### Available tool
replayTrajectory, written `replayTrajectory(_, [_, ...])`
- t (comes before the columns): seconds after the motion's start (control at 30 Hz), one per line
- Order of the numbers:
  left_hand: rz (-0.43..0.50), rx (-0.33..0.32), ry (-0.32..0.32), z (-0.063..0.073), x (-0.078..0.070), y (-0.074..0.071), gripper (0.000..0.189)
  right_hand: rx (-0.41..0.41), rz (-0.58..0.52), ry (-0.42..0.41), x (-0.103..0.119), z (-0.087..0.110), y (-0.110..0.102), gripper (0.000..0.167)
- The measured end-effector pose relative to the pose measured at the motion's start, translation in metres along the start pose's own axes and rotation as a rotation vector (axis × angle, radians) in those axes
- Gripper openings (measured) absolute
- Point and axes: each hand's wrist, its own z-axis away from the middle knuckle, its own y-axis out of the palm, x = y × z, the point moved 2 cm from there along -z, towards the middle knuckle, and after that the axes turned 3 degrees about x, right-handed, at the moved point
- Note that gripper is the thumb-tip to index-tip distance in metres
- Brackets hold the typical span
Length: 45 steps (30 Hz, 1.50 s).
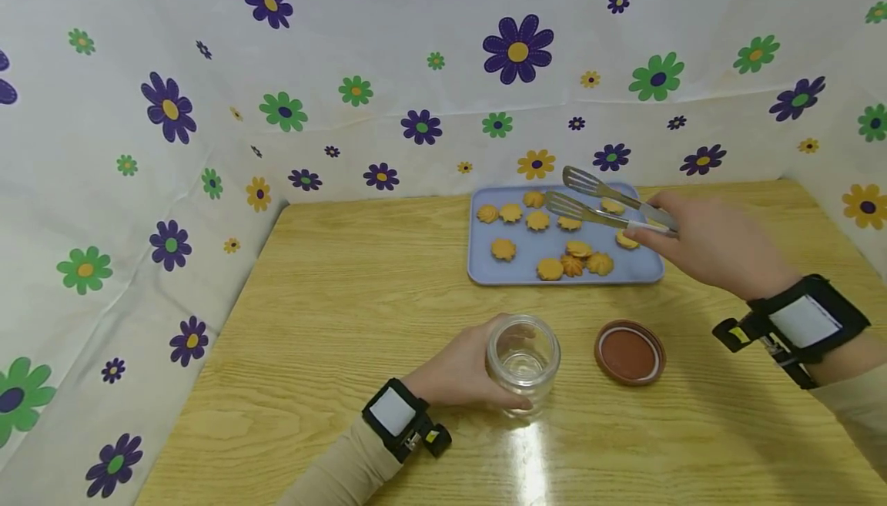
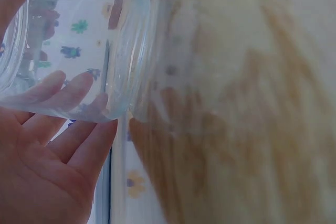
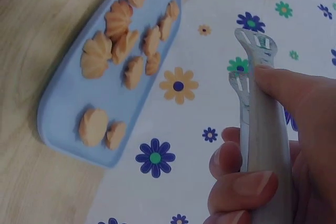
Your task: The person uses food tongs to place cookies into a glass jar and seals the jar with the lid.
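Observation:
A clear glass jar (image 1: 524,363) without its lid stands upright on the table, nothing inside it. My left hand (image 1: 470,367) grips it from the left side, thumb in front and fingers behind; in the left wrist view the fingers (image 2: 79,145) show through the glass (image 2: 84,40). My right hand (image 1: 714,240) holds metal tongs (image 1: 603,202) by their handles, thumb along one arm in the right wrist view. The slotted tips are spread apart over the blue tray (image 1: 516,273), with nothing between them. Several golden swirled cookies (image 1: 503,249) lie scattered on that tray.
A reddish-brown round lid (image 1: 629,352) lies inner side up to the right of the jar. The wooden table (image 1: 333,283) runs back to a white flowered cloth (image 1: 430,44) hanging behind and at the sides. The tray sits near the back edge.

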Motion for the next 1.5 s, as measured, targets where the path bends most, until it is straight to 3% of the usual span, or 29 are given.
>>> replayTrajectory(0.23, [-0.002, 0.001, 0.000, 0.000, 0.000, 0.000, 0.090, 0.058, 0.046, -0.060, 0.005, 0.006, 0.014, 0.074])
replayTrajectory(0.37, [-0.005, -0.001, -0.006, 0.000, 0.000, 0.000, 0.091, 0.106, 0.045, -0.063, 0.005, 0.008, 0.025, 0.078])
replayTrajectory(0.63, [0.007, 0.004, -0.007, 0.001, 0.000, 0.000, 0.092, 0.166, 0.059, -0.074, 0.006, 0.009, 0.046, 0.066])
replayTrajectory(1.5, [0.010, 0.000, 0.009, 0.001, 0.002, 0.001, 0.088, 0.123, 0.060, -0.126, 0.007, 0.007, 0.060, 0.057])
